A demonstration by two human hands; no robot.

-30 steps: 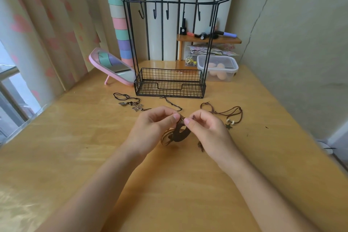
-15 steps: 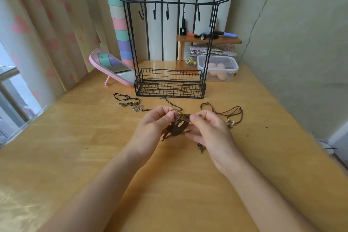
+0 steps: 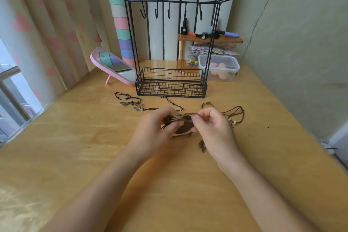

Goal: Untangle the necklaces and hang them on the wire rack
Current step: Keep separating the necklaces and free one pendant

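A brown cord necklace point(image 3: 185, 126) with a dark oval pendant hangs bunched between my hands above the table. My left hand point(image 3: 156, 133) pinches its tangled cords on the left. My right hand point(image 3: 214, 130) pinches a strand near the top, pulled taut between the two. A black cord necklace point(image 3: 131, 102) with metal charms lies left of my hands. Another brown cord necklace point(image 3: 234, 115) with pale beads lies to the right, partly behind my right hand. The black wire rack point(image 3: 171, 84) stands behind, its hooks point(image 3: 168, 13) bare.
A pink mirror point(image 3: 114, 67) leans left of the rack. A clear lidded box point(image 3: 219, 67) and a small wooden shelf point(image 3: 210, 38) with pens sit behind the rack on the right. A small coiled metal piece point(image 3: 201, 146) lies by my right wrist. Curtains hang left.
My hands have lifted the brown necklace a little and drawn one strand taut between them. The right hand has turned palm inward. The other necklaces have not moved.
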